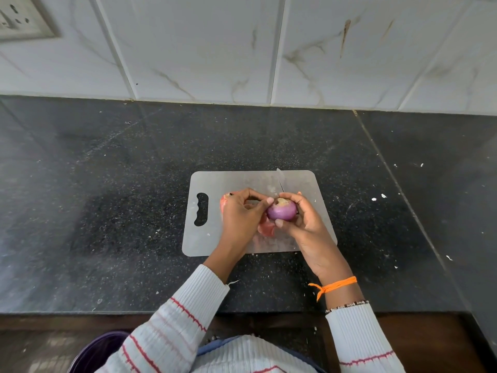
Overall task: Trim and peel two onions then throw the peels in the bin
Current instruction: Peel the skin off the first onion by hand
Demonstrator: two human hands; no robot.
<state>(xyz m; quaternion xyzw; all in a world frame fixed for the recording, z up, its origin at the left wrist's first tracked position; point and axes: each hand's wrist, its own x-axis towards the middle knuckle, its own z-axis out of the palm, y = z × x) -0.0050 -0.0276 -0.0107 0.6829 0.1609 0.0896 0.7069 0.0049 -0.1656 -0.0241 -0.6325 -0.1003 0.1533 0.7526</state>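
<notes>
A purple onion (pixel 281 211), its skin mostly off and its trimmed end facing up, is held over the grey cutting board (pixel 309 184). My right hand (pixel 304 224) cups it from the right and below. My left hand (pixel 239 216) pinches at the onion's top edge with thumb and fingertip. Loose reddish peels (pixel 266 228) lie on the board under my hands, and another onion or peel piece (pixel 223 201) shows behind my left hand. A knife blade (pixel 280 181) pokes out beyond the onion, its handle hidden.
The board lies on a black speckled counter (pixel 107 197) against a white tiled wall (pixel 242 49). Small white scraps (pixel 378 197) dot the counter to the right. A dark purple bin rim (pixel 99 351) shows below the counter's front edge, at the lower left.
</notes>
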